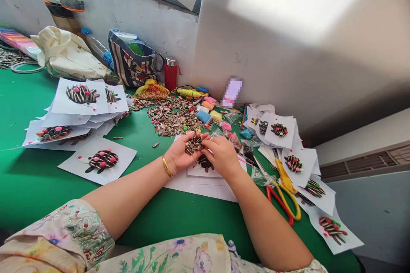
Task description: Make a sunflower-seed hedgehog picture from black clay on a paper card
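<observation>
Sunflower seeds (193, 145) fill the cupped left hand (178, 152) at the frame's centre, the right hand (221, 155) touching them with bent fingers, its grip unclear, above a white paper card (196, 171).

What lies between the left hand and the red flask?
In the head view, a pile of striped seeds lies between the left hand and the red flask.

Scuffed wall (134, 13), green table (28, 106)

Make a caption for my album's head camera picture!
Left hand cups striped seeds, right hand at their edge, over a green table.
</observation>
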The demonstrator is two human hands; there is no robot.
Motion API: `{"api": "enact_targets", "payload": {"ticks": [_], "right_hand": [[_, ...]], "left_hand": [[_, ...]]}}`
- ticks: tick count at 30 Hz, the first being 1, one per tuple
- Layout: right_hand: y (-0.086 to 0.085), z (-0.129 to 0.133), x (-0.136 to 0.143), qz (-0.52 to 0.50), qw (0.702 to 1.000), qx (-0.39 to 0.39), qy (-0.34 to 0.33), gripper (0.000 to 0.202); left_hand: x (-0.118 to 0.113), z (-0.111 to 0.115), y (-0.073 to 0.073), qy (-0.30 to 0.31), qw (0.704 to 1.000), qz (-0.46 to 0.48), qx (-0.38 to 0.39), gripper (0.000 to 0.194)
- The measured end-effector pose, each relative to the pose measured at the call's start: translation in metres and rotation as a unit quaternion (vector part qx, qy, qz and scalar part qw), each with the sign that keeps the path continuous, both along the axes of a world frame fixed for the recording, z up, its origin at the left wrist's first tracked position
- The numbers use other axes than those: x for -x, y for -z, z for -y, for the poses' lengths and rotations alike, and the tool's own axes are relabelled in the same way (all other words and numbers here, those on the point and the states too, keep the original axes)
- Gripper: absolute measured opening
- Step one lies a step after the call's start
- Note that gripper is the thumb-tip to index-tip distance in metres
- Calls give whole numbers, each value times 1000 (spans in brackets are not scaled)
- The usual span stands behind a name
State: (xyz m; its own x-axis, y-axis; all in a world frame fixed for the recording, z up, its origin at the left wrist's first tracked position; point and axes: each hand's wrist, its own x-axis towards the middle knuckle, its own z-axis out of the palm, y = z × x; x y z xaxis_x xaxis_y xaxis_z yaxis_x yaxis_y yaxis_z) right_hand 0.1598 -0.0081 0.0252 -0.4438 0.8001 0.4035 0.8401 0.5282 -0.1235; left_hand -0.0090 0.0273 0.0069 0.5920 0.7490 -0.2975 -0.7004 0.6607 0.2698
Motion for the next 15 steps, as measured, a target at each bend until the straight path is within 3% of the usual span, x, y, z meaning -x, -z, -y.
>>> {"api": "enact_targets", "payload": {"ticks": [6, 15], "right_hand": [[-1, 0, 4, 44, 999, -30, 10, 17], [0, 0, 5, 28, 998, -43, 25, 17]], "left_hand": [[-1, 1, -3, -1, 1000, -6, 12, 21], [-2, 2, -6, 14, 999, -4, 38, 19]]}}
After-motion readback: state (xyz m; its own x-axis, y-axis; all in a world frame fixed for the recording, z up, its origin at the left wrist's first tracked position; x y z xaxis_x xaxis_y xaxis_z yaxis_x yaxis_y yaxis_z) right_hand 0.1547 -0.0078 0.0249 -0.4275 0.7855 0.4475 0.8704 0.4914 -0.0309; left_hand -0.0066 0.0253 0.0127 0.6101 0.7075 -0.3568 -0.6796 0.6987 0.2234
